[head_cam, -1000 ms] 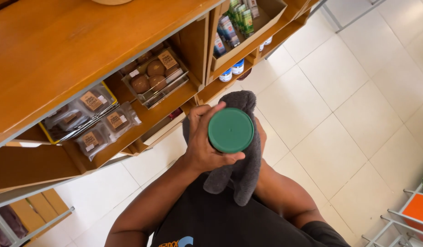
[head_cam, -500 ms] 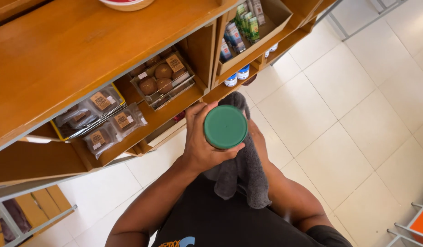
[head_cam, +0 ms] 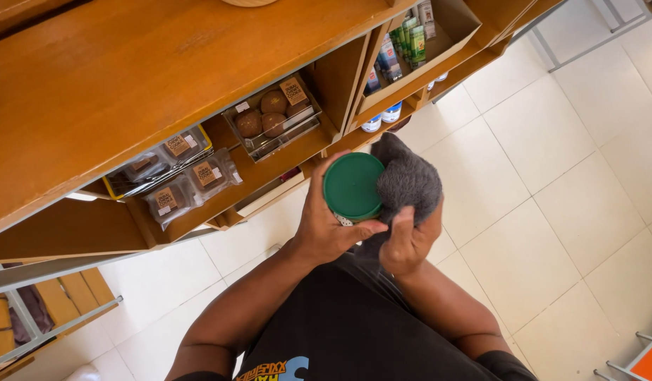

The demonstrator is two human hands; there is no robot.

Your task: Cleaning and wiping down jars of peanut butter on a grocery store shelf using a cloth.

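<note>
shelf unit [head_cam: 149, 85]: big wooden rack, fills the far-left half of the view; flat top board, open compartments under it.
floor [head_cam: 551, 176]: pale square tiles, right and near side.
person: seen from above, dark shirt [head_cam: 354, 331], both forearms raised in front of the chest.
cookie tray [head_cam: 273, 116]: clear tray of round brown baked goods with a tan label, in a middle compartment, just far-left of the hands.
wrapped packs [head_cam: 192, 180]: clear bags with tan labels, left compartment, next to a yellow-edged tray.
bottles [head_cam: 403, 42]: green and blue ones, in a cardboard box on the far-right shelf; white-capped ones on the level below.
cloth [head_cam: 407, 183]: grey, fluffy, bunched up; pressed against the right edge of the lid.
jar lid [head_cam: 353, 187]: round, green, faces the camera; jar body mostly hidden below it. Held in the air, near the shelf front, above the floor.
left hand [head_cam: 326, 226]: grip closed around the jar, fingers up the left side, thumb across the near side.
right hand [head_cam: 410, 240]: grip closed on the cloth, thumb up over the grey fabric, touching the jar's right side through it.
</note>
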